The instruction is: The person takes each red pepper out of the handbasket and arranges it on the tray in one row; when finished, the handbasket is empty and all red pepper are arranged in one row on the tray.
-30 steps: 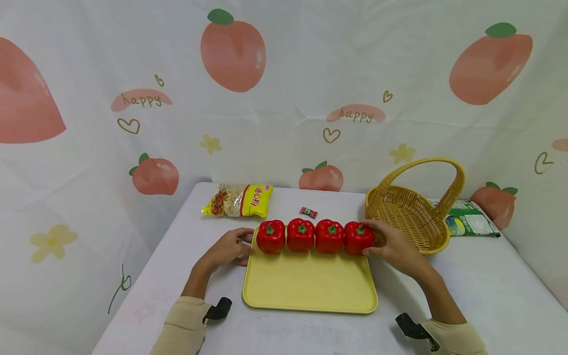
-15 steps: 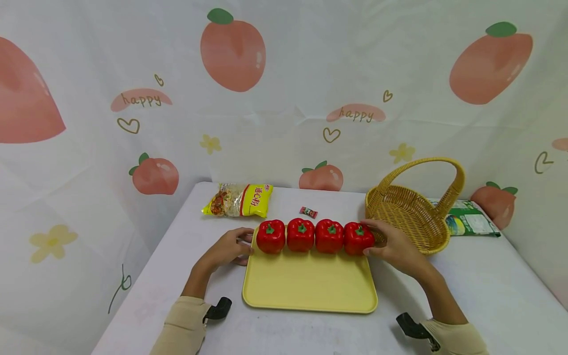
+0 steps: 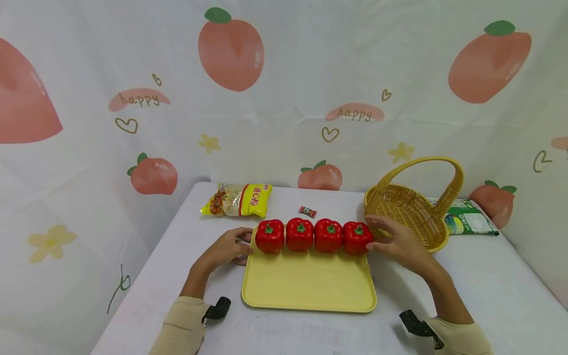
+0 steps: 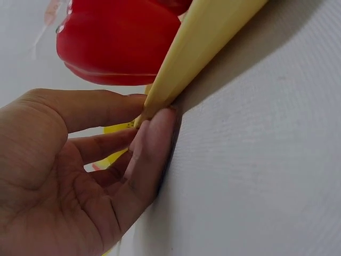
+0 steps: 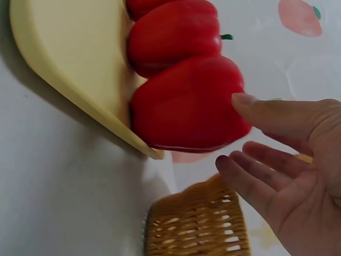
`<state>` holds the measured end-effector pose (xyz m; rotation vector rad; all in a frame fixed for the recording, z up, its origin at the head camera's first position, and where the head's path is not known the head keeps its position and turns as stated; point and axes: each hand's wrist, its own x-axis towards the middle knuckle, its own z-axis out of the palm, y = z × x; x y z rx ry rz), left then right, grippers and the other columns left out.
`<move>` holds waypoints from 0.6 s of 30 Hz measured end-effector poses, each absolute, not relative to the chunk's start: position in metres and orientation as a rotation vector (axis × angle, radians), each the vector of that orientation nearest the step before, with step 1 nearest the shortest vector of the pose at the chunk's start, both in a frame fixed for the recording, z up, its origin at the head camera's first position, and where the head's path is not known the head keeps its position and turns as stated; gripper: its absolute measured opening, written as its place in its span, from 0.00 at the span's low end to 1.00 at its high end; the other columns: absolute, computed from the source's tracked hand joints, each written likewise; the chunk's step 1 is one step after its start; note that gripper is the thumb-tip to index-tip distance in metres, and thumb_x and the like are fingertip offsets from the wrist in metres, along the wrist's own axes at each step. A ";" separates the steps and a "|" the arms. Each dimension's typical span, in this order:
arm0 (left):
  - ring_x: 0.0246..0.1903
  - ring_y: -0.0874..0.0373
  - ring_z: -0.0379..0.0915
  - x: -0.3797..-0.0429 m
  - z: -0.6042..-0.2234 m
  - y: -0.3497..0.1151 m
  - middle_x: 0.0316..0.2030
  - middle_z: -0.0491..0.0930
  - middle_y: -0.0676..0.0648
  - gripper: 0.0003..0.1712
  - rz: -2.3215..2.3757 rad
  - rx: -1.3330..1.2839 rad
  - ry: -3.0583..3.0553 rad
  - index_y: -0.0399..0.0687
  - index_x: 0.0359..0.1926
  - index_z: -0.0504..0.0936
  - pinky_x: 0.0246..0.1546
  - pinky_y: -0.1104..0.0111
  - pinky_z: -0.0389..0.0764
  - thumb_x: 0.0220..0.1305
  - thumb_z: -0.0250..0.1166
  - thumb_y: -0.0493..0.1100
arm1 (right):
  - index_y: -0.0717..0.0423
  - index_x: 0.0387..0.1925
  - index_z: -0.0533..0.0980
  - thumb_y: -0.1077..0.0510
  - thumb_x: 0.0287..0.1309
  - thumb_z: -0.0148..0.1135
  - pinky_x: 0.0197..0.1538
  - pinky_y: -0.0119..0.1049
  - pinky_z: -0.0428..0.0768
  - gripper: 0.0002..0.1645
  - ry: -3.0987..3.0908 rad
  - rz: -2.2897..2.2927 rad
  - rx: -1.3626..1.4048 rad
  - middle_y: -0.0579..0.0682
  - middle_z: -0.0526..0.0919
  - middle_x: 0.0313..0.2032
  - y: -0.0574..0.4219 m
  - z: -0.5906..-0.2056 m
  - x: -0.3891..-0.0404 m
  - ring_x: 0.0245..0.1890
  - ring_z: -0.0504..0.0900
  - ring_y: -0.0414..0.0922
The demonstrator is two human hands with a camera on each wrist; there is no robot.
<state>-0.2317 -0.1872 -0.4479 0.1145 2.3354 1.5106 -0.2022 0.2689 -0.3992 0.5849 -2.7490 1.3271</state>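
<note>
Several red bell peppers with green stems stand in a row along the far side of a yellow tray [image 3: 309, 286]. At the tray's left rim my left hand [image 3: 225, 247] pinches the edge, thumb on top and fingers beneath, as the left wrist view shows. The leftmost pepper [image 4: 117, 40] stands just beyond that thumb. My right hand [image 3: 401, 246] is spread beside the rightmost pepper [image 3: 357, 239]. In the right wrist view its thumb tip [image 5: 245, 100] overlaps the pepper's upper part, while the other fingers are apart from it.
Behind the right hand stands a yellow wicker basket [image 3: 406, 209] with a tall handle. A green packet [image 3: 472, 219] lies partly behind it. Beyond the tray are a small red wrapped sweet [image 3: 308, 212] and, at the back left, a yellow food bag [image 3: 237, 200].
My right hand has eased slightly to the right, loosening its fingers from the rightmost pepper. The left hand stays at the tray's rim, and the peppers keep their row.
</note>
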 end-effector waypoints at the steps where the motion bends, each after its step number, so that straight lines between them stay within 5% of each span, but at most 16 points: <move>1: 0.44 0.53 0.83 -0.231 -0.447 -0.187 0.59 0.77 0.38 0.38 1.502 0.117 2.341 0.37 0.74 0.70 0.38 0.61 0.92 0.63 0.68 0.36 | 0.65 0.71 0.70 0.64 0.59 0.77 0.58 0.53 0.85 0.41 -2.741 1.321 0.584 0.69 0.76 0.67 0.270 -0.397 -0.201 0.66 0.77 0.68; 9: 0.41 0.52 0.83 -0.230 -0.436 -0.193 0.58 0.79 0.36 0.33 1.410 0.132 2.436 0.36 0.75 0.70 0.40 0.62 0.92 0.71 0.63 0.38 | 0.59 0.70 0.74 0.57 0.63 0.76 0.53 0.51 0.89 0.36 -2.723 1.101 0.480 0.65 0.79 0.64 0.289 -0.382 -0.193 0.61 0.81 0.66; 15: 0.50 0.47 0.83 -0.226 -0.423 -0.202 0.61 0.78 0.35 0.33 1.367 0.116 2.505 0.37 0.76 0.68 0.45 0.59 0.92 0.75 0.61 0.42 | 0.53 0.71 0.73 0.50 0.70 0.70 0.50 0.17 0.79 0.32 -2.749 0.995 0.393 0.60 0.80 0.64 0.317 -0.375 -0.189 0.59 0.82 0.48; 18: 0.52 0.45 0.83 -0.224 -0.420 -0.205 0.61 0.78 0.34 0.32 1.361 0.125 2.522 0.37 0.76 0.68 0.45 0.58 0.92 0.76 0.61 0.42 | 0.54 0.73 0.71 0.48 0.73 0.66 0.48 0.14 0.74 0.32 -2.774 0.938 0.361 0.62 0.80 0.64 0.333 -0.370 -0.188 0.59 0.81 0.49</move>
